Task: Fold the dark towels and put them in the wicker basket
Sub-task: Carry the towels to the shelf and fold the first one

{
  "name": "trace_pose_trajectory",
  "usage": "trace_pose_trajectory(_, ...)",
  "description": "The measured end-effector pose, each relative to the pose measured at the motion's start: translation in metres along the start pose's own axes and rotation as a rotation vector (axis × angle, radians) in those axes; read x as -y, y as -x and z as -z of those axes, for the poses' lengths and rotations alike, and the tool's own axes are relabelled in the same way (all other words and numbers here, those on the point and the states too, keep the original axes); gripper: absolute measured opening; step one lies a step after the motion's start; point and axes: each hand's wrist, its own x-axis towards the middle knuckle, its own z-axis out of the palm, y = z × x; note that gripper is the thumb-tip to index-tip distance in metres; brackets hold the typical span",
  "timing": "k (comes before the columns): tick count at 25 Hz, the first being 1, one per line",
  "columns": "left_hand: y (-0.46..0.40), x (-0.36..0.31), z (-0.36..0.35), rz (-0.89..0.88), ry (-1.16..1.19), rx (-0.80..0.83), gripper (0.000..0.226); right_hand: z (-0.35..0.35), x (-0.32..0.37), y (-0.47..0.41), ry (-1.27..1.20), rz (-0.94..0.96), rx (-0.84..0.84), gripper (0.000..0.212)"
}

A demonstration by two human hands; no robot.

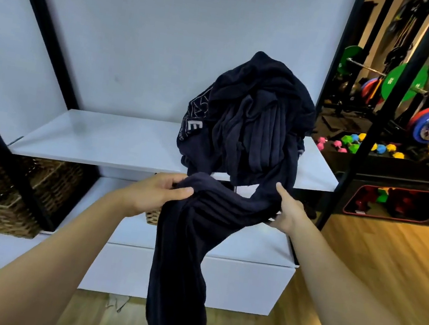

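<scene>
We grip a dark towel (pixel 192 231) in front of the white shelf (pixel 116 142): our left hand (pixel 157 195) pinches its bunched upper edge and our right hand (pixel 286 206) curls round the fold beside it, the rest hanging floorward. Behind it a wicker basket (pixel 152 215) peeks out below the shelf. On the shelf sits the heap of dark towels (pixel 256 118).
</scene>
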Motion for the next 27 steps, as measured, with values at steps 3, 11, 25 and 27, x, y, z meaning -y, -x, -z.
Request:
trace_pose_trajectory(3, 0.001, 0.008, 0.000, -0.013, 0.063, -0.033, 0.026, -0.007, 0.009, 0.001, -0.046, 0.047, 0.005, 0.050)
trace_pose_trajectory(11, -0.028, -0.001, -0.004, -0.024, 0.140, -0.411, 0.009, -0.012, 0.101, 0.049, 0.058, 0.688, -0.096, 0.013)
trace_pose_trajectory(25, -0.098, -0.007, -0.021, -0.011, -0.189, -0.420, 0.016, 0.039, 0.096, 0.035, 0.237, 0.736, -0.287, 0.009)
trace_pose_trajectory(27, -0.113, -0.010, -0.027, -0.019, -0.251, -0.397, 0.022, 0.044, 0.101, 0.037, 0.272, 0.758, -0.293, 0.010)
